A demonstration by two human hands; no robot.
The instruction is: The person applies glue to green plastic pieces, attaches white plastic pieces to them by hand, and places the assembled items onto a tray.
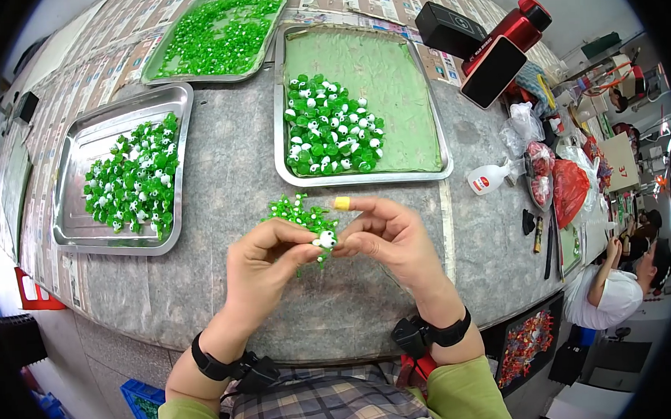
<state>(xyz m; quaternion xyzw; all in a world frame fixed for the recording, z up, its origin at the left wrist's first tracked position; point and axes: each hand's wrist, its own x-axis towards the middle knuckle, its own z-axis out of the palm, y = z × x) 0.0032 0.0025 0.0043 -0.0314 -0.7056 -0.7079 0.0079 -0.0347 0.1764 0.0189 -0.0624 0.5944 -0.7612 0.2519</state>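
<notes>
Both hands are pinching a small green-and-white bead figure [323, 240] above the tabletop [235, 177]: left hand [266, 262] and right hand [390, 241] are closing fingertips on it. Risk: loosening either grip is likely dropping it among the loose green pieces [298, 211] underneath.

three steel trays [181, 111] of green beads, a red bottle [519, 27], a white squeeze bottle [489, 178].
</notes>
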